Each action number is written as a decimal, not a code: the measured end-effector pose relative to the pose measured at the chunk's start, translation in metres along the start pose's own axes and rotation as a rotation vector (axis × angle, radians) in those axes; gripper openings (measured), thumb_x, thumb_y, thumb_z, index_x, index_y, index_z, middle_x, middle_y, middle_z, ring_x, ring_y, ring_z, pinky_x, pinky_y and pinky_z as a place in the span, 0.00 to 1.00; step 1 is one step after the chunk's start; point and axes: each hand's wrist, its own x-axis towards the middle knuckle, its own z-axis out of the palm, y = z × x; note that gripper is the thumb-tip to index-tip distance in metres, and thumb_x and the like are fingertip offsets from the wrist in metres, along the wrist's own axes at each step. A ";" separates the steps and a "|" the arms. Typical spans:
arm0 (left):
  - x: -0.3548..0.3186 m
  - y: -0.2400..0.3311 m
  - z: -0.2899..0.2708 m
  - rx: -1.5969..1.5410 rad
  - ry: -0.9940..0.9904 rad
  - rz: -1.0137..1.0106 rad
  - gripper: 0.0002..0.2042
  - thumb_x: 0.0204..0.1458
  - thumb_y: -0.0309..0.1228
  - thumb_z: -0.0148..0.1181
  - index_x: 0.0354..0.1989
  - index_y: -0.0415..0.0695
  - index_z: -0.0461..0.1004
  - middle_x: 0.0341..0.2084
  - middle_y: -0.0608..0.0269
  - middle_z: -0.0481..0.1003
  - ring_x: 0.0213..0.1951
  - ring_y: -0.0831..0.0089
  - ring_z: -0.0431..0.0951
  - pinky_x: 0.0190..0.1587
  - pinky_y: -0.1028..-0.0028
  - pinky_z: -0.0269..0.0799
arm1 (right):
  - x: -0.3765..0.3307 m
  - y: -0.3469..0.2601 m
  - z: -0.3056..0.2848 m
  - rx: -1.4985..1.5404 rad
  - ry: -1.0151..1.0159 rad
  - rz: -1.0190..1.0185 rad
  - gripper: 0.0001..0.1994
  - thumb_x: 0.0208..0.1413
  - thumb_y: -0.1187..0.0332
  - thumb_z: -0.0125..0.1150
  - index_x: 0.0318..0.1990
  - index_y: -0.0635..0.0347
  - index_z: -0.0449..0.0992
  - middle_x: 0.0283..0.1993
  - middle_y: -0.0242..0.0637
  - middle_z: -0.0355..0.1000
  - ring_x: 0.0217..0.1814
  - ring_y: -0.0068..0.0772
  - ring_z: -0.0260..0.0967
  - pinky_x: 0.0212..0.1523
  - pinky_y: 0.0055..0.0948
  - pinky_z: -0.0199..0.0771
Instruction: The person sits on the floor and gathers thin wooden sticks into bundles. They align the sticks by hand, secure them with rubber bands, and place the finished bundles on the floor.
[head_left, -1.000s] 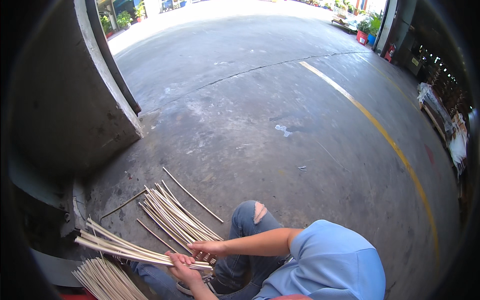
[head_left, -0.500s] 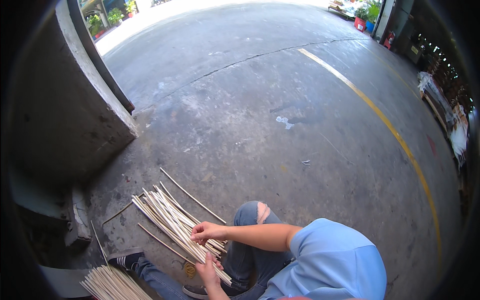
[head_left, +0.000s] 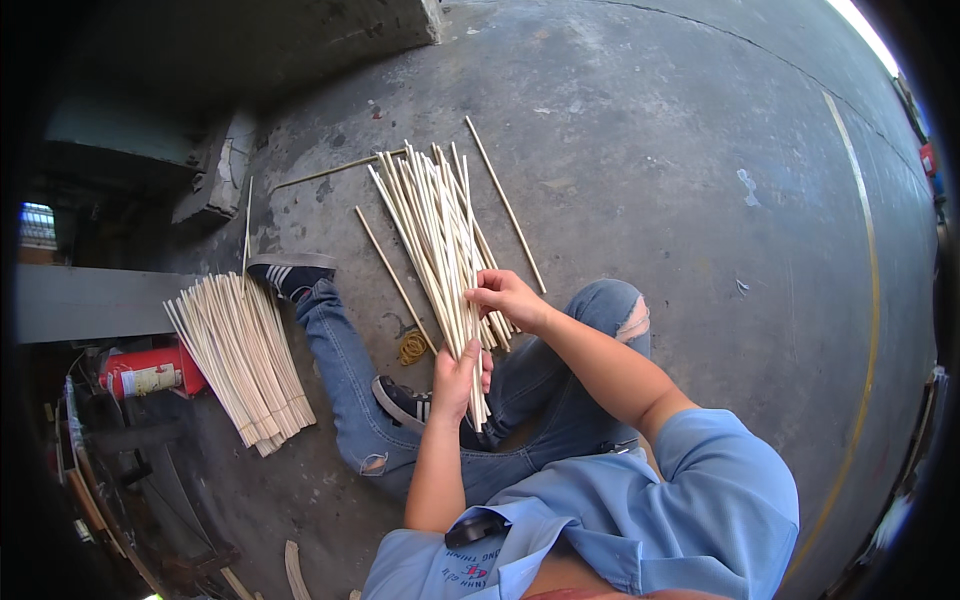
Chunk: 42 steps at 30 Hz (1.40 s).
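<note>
My left hand [head_left: 460, 378] is closed around the near ends of several thin pale wooden sticks [head_left: 478, 402]. Farther up the same sticks, my right hand [head_left: 505, 298] has its thumb and fingers closed on them. The held sticks slant away over a loose pile of similar sticks [head_left: 415, 205] lying between my bent legs. Which sticks are gripped and which only lie beneath is hard to separate. A single stick [head_left: 505, 205] lies right of the pile, and another stick [head_left: 393, 270] lies left of it. Close to that one is a small heap of yellow rubber bands [head_left: 413, 346].
At the left, a large bundle of sticks [head_left: 240, 350] lies beside my shoe [head_left: 290, 272]. Past it are a red cylinder [head_left: 145, 372] with a label and a grey panel [head_left: 95, 305]. A concrete block [head_left: 222, 170] stands at the wall's foot. Yellow line [head_left: 868, 330] runs along the right.
The view has swung down and to the left, bringing the large stick bundle and red cylinder into full sight. Both hands stay on the sticks.
</note>
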 end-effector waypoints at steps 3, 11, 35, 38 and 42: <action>-0.004 -0.001 -0.001 0.008 0.013 0.019 0.11 0.67 0.37 0.56 0.47 0.42 0.69 0.23 0.64 0.74 0.17 0.79 0.73 0.17 0.78 0.69 | 0.000 0.001 0.000 -0.014 -0.027 0.009 0.10 0.62 0.64 0.66 0.41 0.61 0.77 0.36 0.31 0.76 0.36 0.21 0.73 0.39 0.26 0.78; 0.003 -0.002 -0.001 0.051 0.049 0.027 0.12 0.65 0.37 0.60 0.45 0.39 0.72 0.26 0.62 0.76 0.22 0.74 0.78 0.23 0.75 0.77 | -0.009 -0.006 0.000 -0.004 -0.030 0.021 0.11 0.66 0.61 0.61 0.49 0.56 0.74 0.40 0.30 0.75 0.43 0.22 0.72 0.48 0.30 0.74; 0.016 0.000 0.000 -0.131 0.024 0.113 0.11 0.65 0.36 0.60 0.43 0.40 0.74 0.28 0.66 0.75 0.26 0.75 0.78 0.27 0.75 0.78 | -0.017 -0.013 0.012 0.291 0.155 0.145 0.06 0.67 0.63 0.59 0.41 0.52 0.72 0.29 0.25 0.68 0.21 0.18 0.58 0.23 0.21 0.63; 0.014 0.004 -0.015 -0.177 0.053 0.101 0.12 0.66 0.37 0.59 0.42 0.40 0.73 0.23 0.67 0.71 0.23 0.76 0.75 0.23 0.76 0.73 | -0.018 -0.019 0.018 0.512 0.163 0.105 0.06 0.68 0.63 0.58 0.41 0.51 0.71 0.26 0.23 0.65 0.21 0.18 0.59 0.25 0.24 0.68; 0.006 0.006 -0.018 -0.150 -0.063 0.061 0.13 0.66 0.38 0.59 0.43 0.39 0.72 0.21 0.67 0.69 0.21 0.76 0.72 0.22 0.77 0.69 | -0.020 -0.026 0.006 0.443 0.041 0.252 0.10 0.68 0.60 0.59 0.49 0.53 0.74 0.21 0.18 0.53 0.18 0.14 0.48 0.19 0.21 0.53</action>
